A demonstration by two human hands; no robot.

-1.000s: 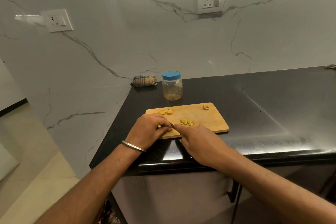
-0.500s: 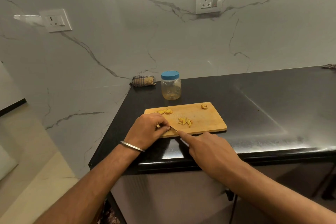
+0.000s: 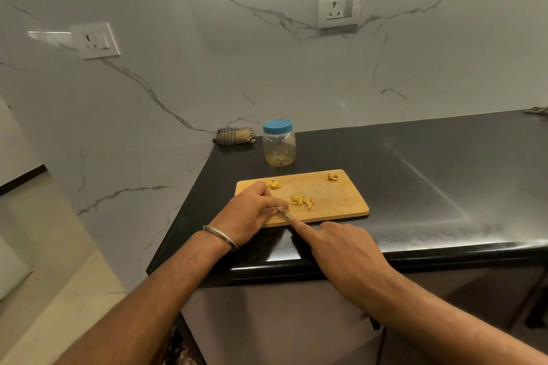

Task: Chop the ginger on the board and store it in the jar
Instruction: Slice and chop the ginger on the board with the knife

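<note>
On the black worktop we see the wooden board with chopped ginger at its middle. The left hand curls over a piece at the near left corner; the right hand grips the knife, forefinger along the blade. The blue-lidded jar stands closed just beyond the board.

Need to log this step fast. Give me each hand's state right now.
Left hand: fingers curled, pinching a ginger piece on the board.
Right hand: grips the knife, forefinger laid along it.
</note>
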